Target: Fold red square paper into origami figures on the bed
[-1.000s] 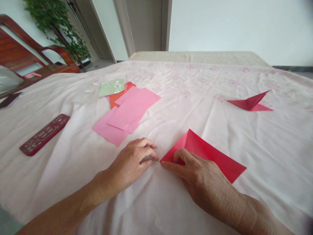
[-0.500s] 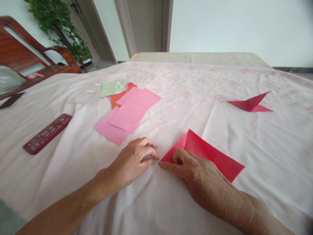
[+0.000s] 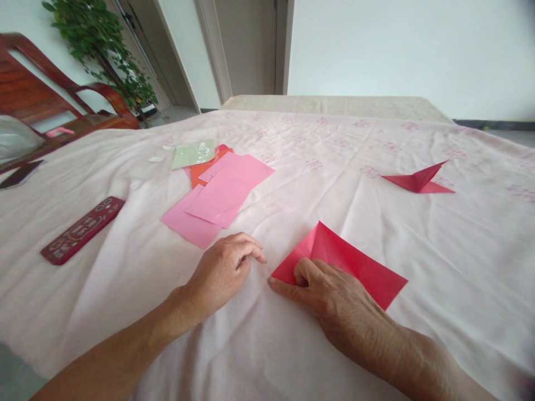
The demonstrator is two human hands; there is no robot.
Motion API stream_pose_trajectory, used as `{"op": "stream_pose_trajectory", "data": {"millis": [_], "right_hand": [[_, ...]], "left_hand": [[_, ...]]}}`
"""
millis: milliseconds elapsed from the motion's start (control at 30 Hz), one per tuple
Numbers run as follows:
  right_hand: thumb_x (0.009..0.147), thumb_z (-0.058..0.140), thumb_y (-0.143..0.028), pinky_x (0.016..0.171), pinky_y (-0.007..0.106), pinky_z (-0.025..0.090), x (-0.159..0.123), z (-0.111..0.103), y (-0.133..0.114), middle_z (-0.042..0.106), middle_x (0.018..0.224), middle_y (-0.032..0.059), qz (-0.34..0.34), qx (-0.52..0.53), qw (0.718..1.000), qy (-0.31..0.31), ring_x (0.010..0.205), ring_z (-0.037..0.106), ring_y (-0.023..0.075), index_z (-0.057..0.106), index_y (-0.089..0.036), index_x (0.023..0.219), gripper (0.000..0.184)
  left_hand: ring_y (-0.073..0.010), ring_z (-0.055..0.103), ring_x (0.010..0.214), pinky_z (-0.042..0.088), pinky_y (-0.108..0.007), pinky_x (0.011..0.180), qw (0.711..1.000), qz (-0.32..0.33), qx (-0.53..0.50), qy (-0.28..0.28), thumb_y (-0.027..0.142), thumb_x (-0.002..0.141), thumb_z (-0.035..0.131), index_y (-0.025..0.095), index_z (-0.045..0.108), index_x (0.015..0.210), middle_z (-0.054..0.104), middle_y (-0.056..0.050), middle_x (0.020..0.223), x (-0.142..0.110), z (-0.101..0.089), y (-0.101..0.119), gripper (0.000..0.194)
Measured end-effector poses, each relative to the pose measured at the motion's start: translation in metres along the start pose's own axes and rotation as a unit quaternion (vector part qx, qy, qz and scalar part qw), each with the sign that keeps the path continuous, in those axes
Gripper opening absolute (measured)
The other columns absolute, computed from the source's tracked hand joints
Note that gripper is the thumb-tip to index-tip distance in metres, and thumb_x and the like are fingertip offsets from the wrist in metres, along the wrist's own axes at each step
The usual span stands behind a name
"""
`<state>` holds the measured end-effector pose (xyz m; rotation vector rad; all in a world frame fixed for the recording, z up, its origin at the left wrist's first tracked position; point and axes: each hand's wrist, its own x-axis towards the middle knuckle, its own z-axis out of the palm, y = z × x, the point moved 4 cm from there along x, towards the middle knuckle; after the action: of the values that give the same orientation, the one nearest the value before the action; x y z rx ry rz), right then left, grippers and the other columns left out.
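Observation:
A sheet of red origami paper (image 3: 355, 257) with creases lies on the tablecloth in front of me. My right hand (image 3: 334, 301) is closed at its left part, the thumb along the near left edge and the bent index finger pressed on the surface; its other fingers are partly hidden. My left hand (image 3: 225, 267) hovers or rests just left of the paper's left corner, apart from it. Its fingers are loosely bent, the index finger reaching forward, and it holds nothing.
Pink paper sheets (image 3: 225, 192) overlap an orange sheet (image 3: 200, 171) and a light green pack in clear plastic (image 3: 193, 154). A folded red paper piece (image 3: 418, 182) stands at right. A dark red patterned case (image 3: 83, 231) and a dark flat object (image 3: 20, 175) lie at left.
My left hand has drawn back slightly from the paper's corner, its fingers curling more. The right hand keeps its grip on the red paper, and the view has shifted a little.

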<state>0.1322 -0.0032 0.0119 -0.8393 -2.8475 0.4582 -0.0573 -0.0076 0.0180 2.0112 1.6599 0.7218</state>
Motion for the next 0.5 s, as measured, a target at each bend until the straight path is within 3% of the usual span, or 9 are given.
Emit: {"op": "stream_pose_trajectory", "data": {"millis": [133,233,400,500], "right_hand": [[0.094,0.053,-0.019,0.056,0.029,0.02,-0.002,-0.001,-0.002,0.046,0.078,-0.0021,-0.01,-0.006,1.0,0.014,0.068,0.039,0.0119,0.06,-0.032,0.111,0.022],[0.093,0.054,-0.019,0.057,0.028,0.022,-0.002,-0.001,-0.002,0.048,0.081,-0.0019,-0.013,-0.007,1.0,0.012,0.07,0.041,0.0124,0.058,-0.034,0.116,0.027],[0.092,0.054,-0.016,0.061,0.029,0.031,-0.004,-0.003,-0.003,0.051,0.086,-0.0008,-0.008,0.0,1.0,-0.01,0.075,0.046,0.0142,0.057,-0.033,0.119,0.031],[0.091,0.052,-0.012,0.065,0.029,0.039,-0.01,-0.006,-0.003,0.053,0.089,0.0002,0.012,0.024,0.999,-0.018,0.076,0.048,0.0148,0.057,-0.031,0.12,0.035]], "left_hand": [[-0.0148,0.063,0.09,0.05,-0.029,0.084,0.999,0.04,0.001,0.024,-0.009,0.069,0.042,0.022,0.071,0.081,0.07,0.001,0.092,-0.003,0.002,0.003,0.045],[-0.0147,0.063,0.088,0.051,-0.029,0.081,0.994,0.107,0.006,0.025,-0.008,0.075,0.042,0.022,0.071,0.089,0.07,0.0,0.093,-0.009,0.008,0.013,0.044],[-0.0177,0.061,0.092,0.051,-0.032,0.084,0.975,0.196,0.103,-0.001,0.007,0.091,0.048,0.019,0.067,0.105,0.069,-0.004,0.101,-0.024,0.022,0.031,0.026],[-0.0204,0.059,0.098,0.05,-0.035,0.088,0.957,0.228,0.179,-0.007,0.012,0.093,0.048,0.015,0.063,0.114,0.067,-0.007,0.107,-0.032,0.026,0.037,0.026]]}}
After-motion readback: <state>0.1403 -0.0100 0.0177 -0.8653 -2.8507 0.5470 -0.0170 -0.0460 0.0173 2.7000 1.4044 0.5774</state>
